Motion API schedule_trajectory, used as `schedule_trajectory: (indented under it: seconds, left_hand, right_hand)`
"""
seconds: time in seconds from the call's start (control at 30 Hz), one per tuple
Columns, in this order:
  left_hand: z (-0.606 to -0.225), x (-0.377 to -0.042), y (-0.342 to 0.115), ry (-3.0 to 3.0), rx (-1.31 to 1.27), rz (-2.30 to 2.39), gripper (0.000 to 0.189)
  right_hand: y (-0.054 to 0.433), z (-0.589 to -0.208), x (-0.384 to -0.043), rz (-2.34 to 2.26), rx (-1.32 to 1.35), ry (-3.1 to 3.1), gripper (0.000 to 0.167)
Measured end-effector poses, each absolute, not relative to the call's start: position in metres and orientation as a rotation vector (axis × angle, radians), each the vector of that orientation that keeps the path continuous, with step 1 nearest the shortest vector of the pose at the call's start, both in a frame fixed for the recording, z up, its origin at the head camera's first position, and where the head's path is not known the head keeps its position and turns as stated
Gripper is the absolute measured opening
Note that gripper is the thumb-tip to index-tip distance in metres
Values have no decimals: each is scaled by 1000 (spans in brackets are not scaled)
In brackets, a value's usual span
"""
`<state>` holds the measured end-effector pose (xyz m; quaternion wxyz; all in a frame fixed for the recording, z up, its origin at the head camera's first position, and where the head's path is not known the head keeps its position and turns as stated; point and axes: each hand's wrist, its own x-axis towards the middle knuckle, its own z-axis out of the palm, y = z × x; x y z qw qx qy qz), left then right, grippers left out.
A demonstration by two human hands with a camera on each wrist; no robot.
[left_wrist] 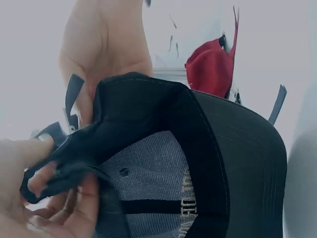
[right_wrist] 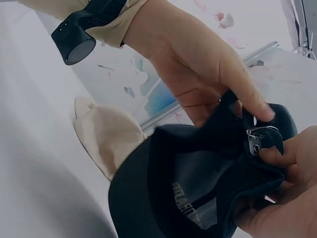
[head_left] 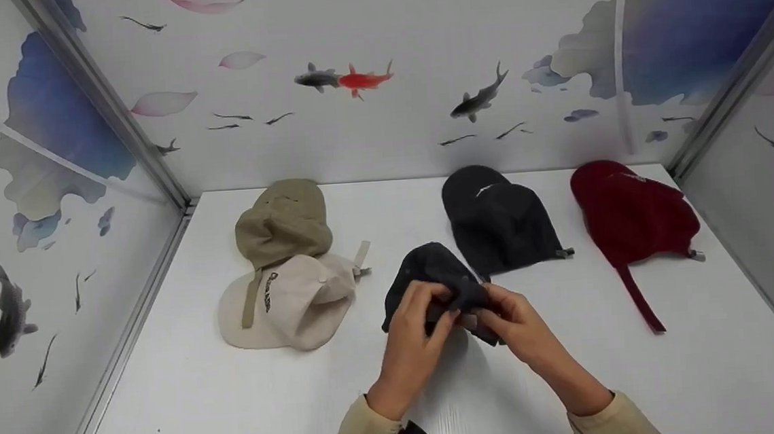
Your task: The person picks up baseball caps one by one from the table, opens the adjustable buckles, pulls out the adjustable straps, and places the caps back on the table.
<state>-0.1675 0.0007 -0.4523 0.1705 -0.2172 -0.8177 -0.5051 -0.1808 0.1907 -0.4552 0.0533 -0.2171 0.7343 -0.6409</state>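
Both hands hold a dark baseball cap [head_left: 424,263] at the back, above the front middle of the white table. My left hand [head_left: 411,341] pinches the back edge beside the opening, its thumb by the strap. On the other side, my right hand [head_left: 527,326] grips the strap end between thumb and fingers. A small metal buckle [right_wrist: 254,142] shows between the two hands in the right wrist view, with the dark strap at it. The cap's brim [left_wrist: 252,153] points away from the hands, and its mesh lining [left_wrist: 148,163] faces the left wrist camera.
A black cap [head_left: 503,222] lies just behind the held one, with a red cap [head_left: 639,216] to its right, strap hanging loose. At left, an olive cap [head_left: 282,224] touches a cream cap [head_left: 318,303], its strap lying over it. Printed panels [head_left: 382,142] enclose the table.
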Motion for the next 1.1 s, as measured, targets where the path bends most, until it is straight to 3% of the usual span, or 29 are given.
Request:
schedule_trajectory:
  seconds: [0.17,0.47,1.1]
  left_hand:
    - [-452,-173,-6,-2259,-678,-1501,5]
    - [-451,-185,-28,-2223,-781,-1632,11]
    - [-444,-188,-48,-2268,-818,-1574,18]
  right_hand:
    - [196,-457,-181,-1972,-662,2122,26]
    - [210,-456,-182,-2042,-613,1817,30]
    - [213,-458,-184,-2051,-620,1829,22]
